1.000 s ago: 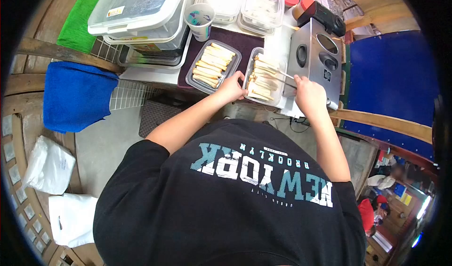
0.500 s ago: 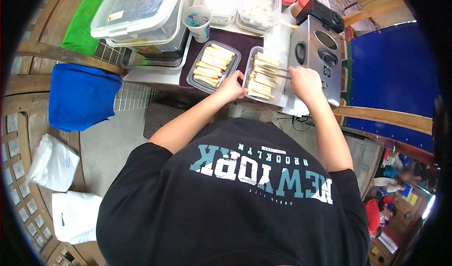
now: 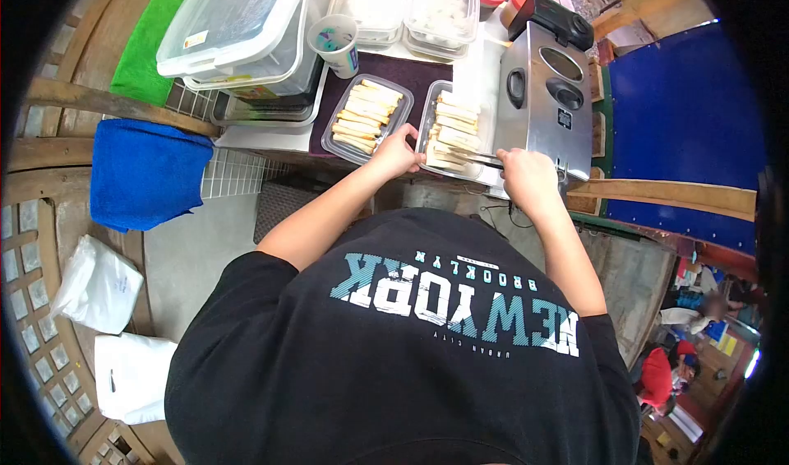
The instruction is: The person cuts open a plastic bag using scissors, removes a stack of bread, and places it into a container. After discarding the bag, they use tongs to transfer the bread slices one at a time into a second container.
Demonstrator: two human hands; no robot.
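Observation:
My right hand [image 3: 528, 175] grips metal tongs [image 3: 486, 160], whose tips reach in among the rolls at the near end of a clear plastic container [image 3: 488, 124]. Pale, thin fried rolls [image 3: 456, 124] lie in a row inside it. With its fingers closed on that container's near left edge, my left hand [image 3: 399, 152] holds it. Just left of this hand sits a second clear container [image 3: 327, 143], also filled with a row of rolls [image 3: 366, 113].
A steel deep fryer [image 3: 538, 95] stands to the right. Behind are lidded tubs [image 3: 444, 9], a cup [image 3: 335, 46] and a large storage box [image 3: 234, 21]. A blue towel [image 3: 148, 173] hangs at left. People [image 3: 657, 374] are far right.
My right hand and the tongs have moved nearer to me, from the middle of the right container's row to its near end. My left hand stays at that container's edge.

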